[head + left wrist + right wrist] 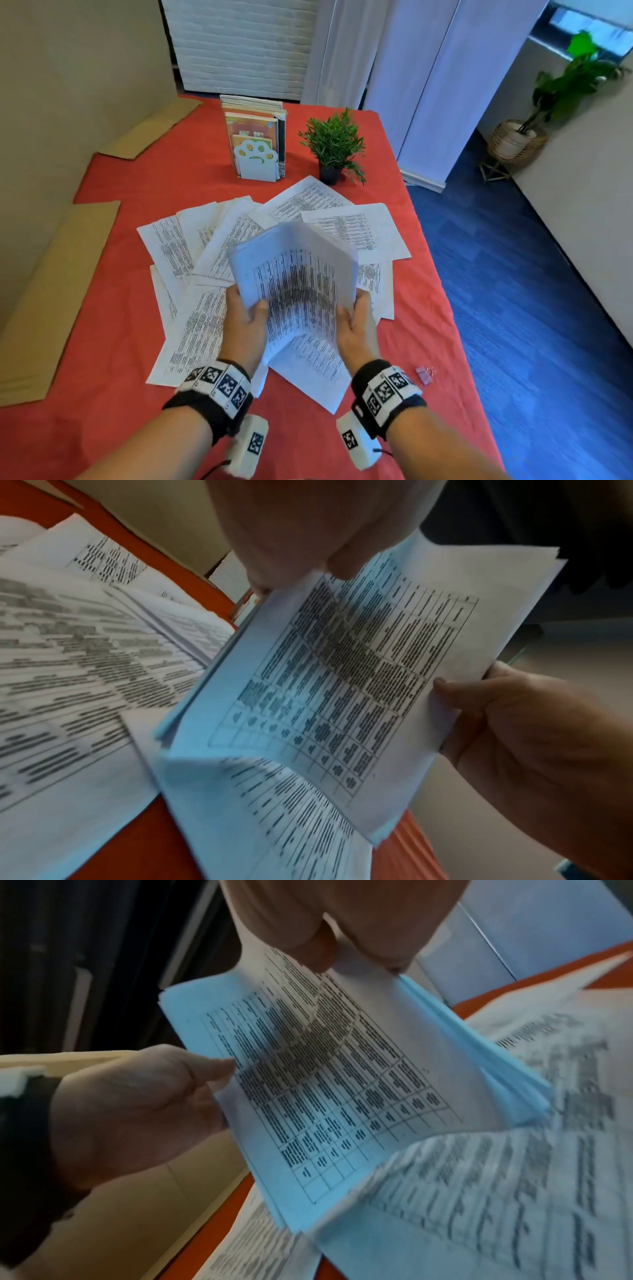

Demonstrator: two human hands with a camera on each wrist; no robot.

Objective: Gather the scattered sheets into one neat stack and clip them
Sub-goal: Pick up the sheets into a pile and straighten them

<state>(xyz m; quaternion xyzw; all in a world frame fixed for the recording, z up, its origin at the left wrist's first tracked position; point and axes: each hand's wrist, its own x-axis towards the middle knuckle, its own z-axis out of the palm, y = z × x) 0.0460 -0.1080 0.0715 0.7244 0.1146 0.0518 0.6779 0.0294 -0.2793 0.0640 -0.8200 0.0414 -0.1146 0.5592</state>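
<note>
Both hands hold a bundle of printed sheets upright over the red table, its top curling away from me. My left hand pinches the bundle's left edge, thumb on the printed face. My right hand grips the right edge the same way. In the left wrist view the bundle shows a printed table, with the right hand at its far side. The right wrist view shows the bundle and the left hand. Several loose sheets lie fanned on the cloth beneath. A pink binder clip lies right of my right wrist.
A book stand with a paw-shaped end and a small potted plant stand behind the sheets. Cardboard pieces lie along the table's left side. The table's right edge drops to a blue floor.
</note>
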